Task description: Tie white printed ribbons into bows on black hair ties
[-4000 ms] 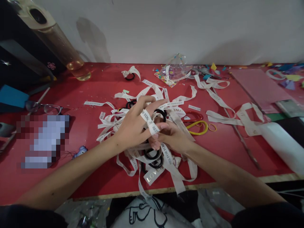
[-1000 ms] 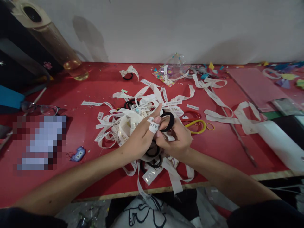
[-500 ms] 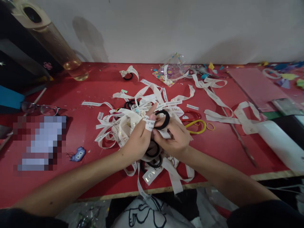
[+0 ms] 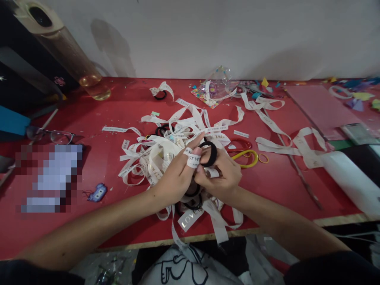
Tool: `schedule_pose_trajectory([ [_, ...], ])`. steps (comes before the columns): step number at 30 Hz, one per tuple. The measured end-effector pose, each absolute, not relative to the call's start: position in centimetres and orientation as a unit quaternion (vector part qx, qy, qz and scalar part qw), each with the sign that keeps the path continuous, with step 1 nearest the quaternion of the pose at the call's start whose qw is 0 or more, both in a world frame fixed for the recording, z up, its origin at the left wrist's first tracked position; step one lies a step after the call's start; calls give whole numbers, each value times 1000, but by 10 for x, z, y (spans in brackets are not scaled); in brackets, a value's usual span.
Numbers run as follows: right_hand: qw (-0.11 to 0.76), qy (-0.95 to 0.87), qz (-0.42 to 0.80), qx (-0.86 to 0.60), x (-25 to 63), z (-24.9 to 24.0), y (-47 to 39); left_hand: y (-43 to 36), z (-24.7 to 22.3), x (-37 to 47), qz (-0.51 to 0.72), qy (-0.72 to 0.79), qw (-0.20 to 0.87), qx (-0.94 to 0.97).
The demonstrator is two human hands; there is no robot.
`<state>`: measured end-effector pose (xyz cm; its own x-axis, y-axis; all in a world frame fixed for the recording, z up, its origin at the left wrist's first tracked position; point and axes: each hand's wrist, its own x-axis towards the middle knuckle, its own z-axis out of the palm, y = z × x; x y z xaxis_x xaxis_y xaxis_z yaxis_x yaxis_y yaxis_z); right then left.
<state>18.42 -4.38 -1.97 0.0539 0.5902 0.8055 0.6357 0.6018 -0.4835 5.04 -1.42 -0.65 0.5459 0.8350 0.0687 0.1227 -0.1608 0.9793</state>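
Note:
Over a heap of printed white ribbon point(image 4: 139, 158), my two hands meet fingertip to fingertip. A lettered white ribbon point(image 4: 193, 158) is wrapped round the thumb of my left hand point(image 4: 176, 174), whose fingers pinch it. My right hand point(image 4: 222, 172) is closed on a black hair tie point(image 4: 211, 154), which stands up between the hands against the ribbon. A short ribbon end pokes out by the right fingers. Where ribbon and hair tie meet is partly covered by fingertips. More black hair ties point(image 4: 194, 202) lie beneath my hands among the ribbons.
On the red table point(image 4: 113, 221) lie yellow-handled scissors point(image 4: 247, 158), a rubber band point(image 4: 263, 158) and a finished-looking bow on a hair tie point(image 4: 160, 93). Left are a phone point(image 4: 55, 178), glasses point(image 4: 61, 137), a small blue item point(image 4: 97, 192) and a tall bottle point(image 4: 95, 87). Loose ribbon point(image 4: 273, 126) trails right.
Both hands have shifted slightly right and down, carrying the wrapped ribbon and the black hair tie with them. The things lying on the table look the same.

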Motion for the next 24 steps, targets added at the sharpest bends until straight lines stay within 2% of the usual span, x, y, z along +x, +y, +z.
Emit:
schedule_pose_trajectory([
  [5, 584, -669, 9, -459, 184, -19, -44, -11, -7, 49, 315, 336, 548, 698],
  [11, 587, -646, 59, -484, 184, -21, -46, -6, -4, 46, 313, 322, 486, 750],
  [17, 592, -671, 57, -443, 188, -23, -43, -3, 2, 41, 293, 340, 400, 799],
  [24, 590, -679, 115, -421, 191, -21, -42, 1, 7, 40, 277, 370, 385, 799],
])
